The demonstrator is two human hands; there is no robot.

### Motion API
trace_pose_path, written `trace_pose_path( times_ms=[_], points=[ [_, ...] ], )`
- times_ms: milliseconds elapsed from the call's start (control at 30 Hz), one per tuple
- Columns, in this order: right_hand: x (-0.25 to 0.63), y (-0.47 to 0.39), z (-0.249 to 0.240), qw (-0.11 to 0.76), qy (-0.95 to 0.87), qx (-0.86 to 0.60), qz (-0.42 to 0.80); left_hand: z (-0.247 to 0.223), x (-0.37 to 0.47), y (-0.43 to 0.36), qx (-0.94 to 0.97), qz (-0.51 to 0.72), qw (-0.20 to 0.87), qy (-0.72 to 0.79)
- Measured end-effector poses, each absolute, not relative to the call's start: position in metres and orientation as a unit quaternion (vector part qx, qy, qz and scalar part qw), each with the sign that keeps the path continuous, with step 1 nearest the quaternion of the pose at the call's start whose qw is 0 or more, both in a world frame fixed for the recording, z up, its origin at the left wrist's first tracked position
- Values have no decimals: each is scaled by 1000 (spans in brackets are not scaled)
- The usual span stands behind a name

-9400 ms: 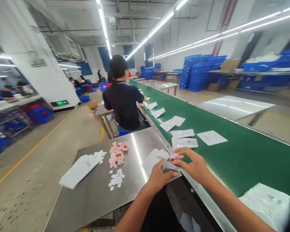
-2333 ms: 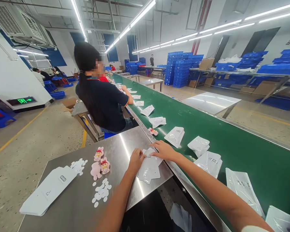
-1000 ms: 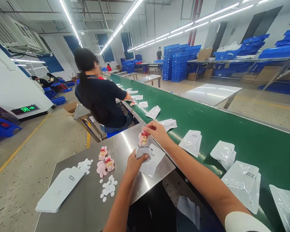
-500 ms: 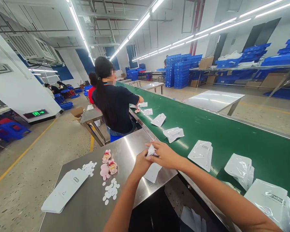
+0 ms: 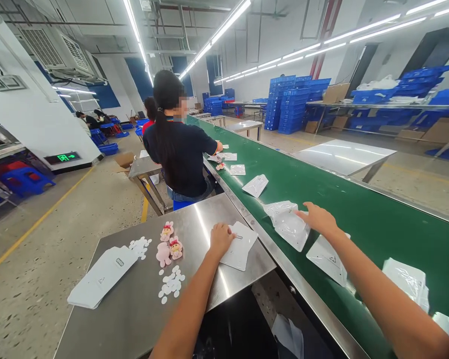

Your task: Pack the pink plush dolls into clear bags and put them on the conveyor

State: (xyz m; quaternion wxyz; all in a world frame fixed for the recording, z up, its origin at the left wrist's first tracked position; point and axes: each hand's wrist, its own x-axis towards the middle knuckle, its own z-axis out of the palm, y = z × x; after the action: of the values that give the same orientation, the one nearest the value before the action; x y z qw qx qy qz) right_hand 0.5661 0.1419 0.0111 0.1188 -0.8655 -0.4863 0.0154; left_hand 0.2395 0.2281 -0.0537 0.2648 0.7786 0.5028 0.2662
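Observation:
My left hand rests on the steel table with its fingers curled on the near edge of a flat white pouch with a small printed label. Over the green conveyor, my right hand has its thumb and forefinger apart, at the edge of a shiny white pouch. That pouch overlaps another crumpled one behind it. Left of my left hand lie three pink bunny figures, one showing its plain back. Loose white round discs lie below them, and a stack of white pouches is farther left.
More white pouches lie along the conveyor belt, several under or beyond my right forearm. A co-worker in a dark shirt sits ahead at the belt's left side. Blue crates are stacked across the belt.
My hands were together over the table around a small white pouch and are now apart. The right has moved onto the conveyor, where an additional pouch lies; the left is on the flat pouch.

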Motion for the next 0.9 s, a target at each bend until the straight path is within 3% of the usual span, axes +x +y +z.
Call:
trace_pose_path(
  times_ms=[100,267,500,567,700,767,900],
  points=[
    [526,146,6,184,-581,-788,-83,-59,239,230,780,280,263,494],
    [428,176,-9,227,-750,-618,66,-63,236,226,774,325,270,472],
    [385,206,0,240,-773,-570,142,-43,218,220,732,423,281,454],
    [385,199,18,246,-781,-549,167,-31,206,215,700,449,360,423],
    [377,183,53,230,-799,-505,231,-13,185,197,588,377,637,326],
    [369,181,63,195,-802,-524,209,-9,179,188,561,369,657,342],
    [346,181,75,138,-805,-566,114,-8,167,172,520,470,598,388]
  ],
)
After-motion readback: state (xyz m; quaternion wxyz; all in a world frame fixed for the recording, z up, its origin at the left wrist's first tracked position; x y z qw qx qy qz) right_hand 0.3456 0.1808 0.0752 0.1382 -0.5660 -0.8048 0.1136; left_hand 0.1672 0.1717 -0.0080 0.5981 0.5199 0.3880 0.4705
